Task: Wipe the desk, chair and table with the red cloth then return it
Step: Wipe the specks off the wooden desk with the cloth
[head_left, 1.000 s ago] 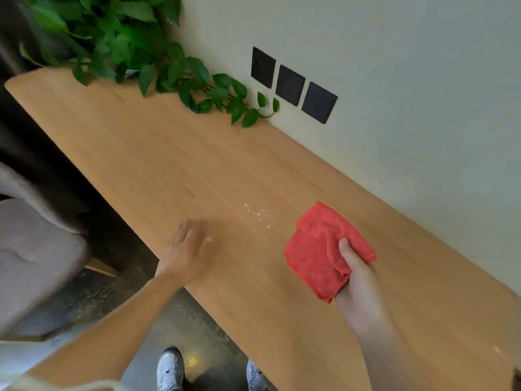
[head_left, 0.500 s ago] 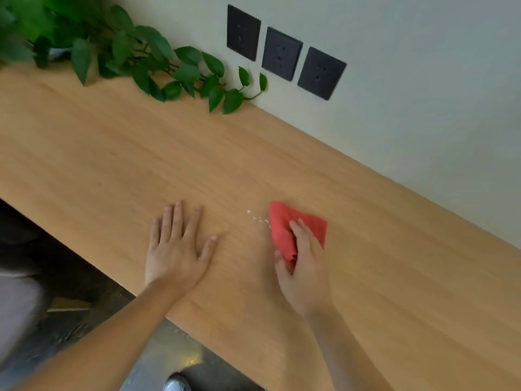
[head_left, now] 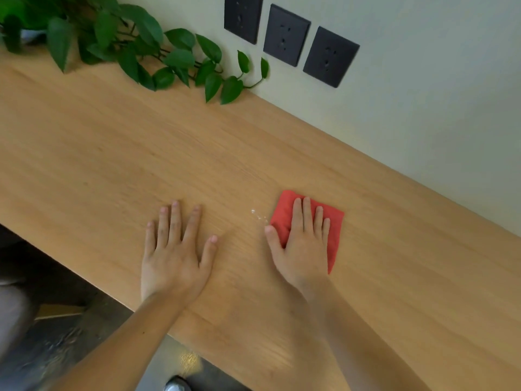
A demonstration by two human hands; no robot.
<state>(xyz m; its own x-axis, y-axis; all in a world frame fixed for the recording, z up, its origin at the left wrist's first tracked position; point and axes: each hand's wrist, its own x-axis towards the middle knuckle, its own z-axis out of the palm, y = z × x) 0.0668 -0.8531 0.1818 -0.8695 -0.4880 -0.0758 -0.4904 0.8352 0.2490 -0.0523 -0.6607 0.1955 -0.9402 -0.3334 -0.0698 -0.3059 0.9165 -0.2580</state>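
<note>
The red cloth (head_left: 335, 232) lies flat on the wooden desk (head_left: 141, 165). My right hand (head_left: 301, 249) presses down on it with fingers spread, covering most of its left part. A few small white specks (head_left: 258, 215) sit on the wood just left of the cloth. My left hand (head_left: 174, 249) rests flat on the bare desk about a hand's width to the left, fingers apart, holding nothing.
A trailing green plant (head_left: 135, 49) covers the desk's far left corner. Three dark wall sockets (head_left: 284, 35) sit on the pale wall behind. The desk's front edge runs diagonally below my forearms, with dark floor (head_left: 70, 348) and a grey chair (head_left: 11, 314) at the lower left.
My right hand has lowered the bunched cloth onto the desk and flattened it, palm on top. My left hand has spread flat on the wood. The camera view has shifted closer.
</note>
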